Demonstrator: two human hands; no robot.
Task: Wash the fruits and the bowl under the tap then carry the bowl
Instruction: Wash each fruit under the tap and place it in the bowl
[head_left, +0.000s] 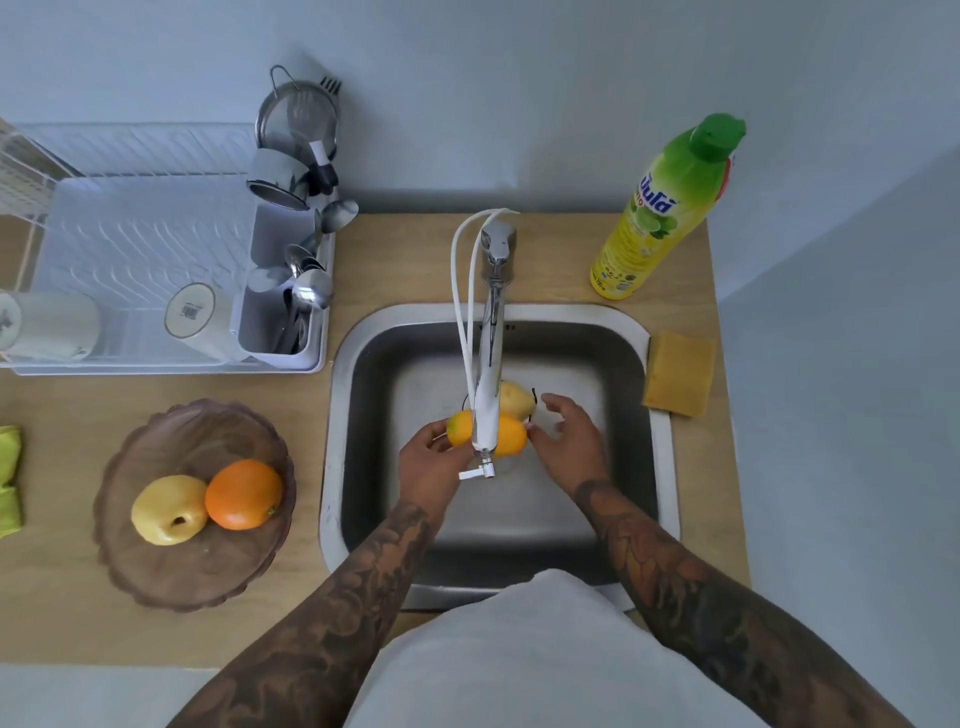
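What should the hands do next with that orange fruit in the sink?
Probably turn the orange fruit under the tap and rub it. The left hand holds it by the spout's end, the right hand is open beside it, and two fruits wait in the bowl.
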